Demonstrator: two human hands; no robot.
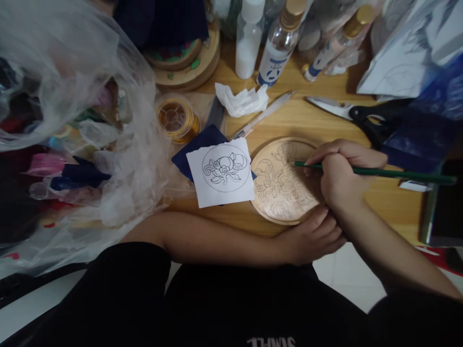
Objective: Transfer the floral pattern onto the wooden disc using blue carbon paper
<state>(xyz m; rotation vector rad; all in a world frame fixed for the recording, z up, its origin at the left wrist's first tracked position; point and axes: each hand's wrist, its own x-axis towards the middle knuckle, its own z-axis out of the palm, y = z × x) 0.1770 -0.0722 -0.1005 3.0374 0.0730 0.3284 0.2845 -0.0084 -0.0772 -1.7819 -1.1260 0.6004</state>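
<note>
At the worktop's (231, 219) near edge, the right hand (338, 168) pinches the pencil (383, 172) in closed fingers over the disc (284, 188), which the left hand (314, 236), curled at the rim, closure unclear, apparently steadies beside the sketch (224, 174), presumably kept for reference.

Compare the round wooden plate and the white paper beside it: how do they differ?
The wooden plate is round; the white paper is four-sided. The plate is pale tan, the paper white. The plate looks larger than the paper. Both are marked with leafy line designs.
</note>
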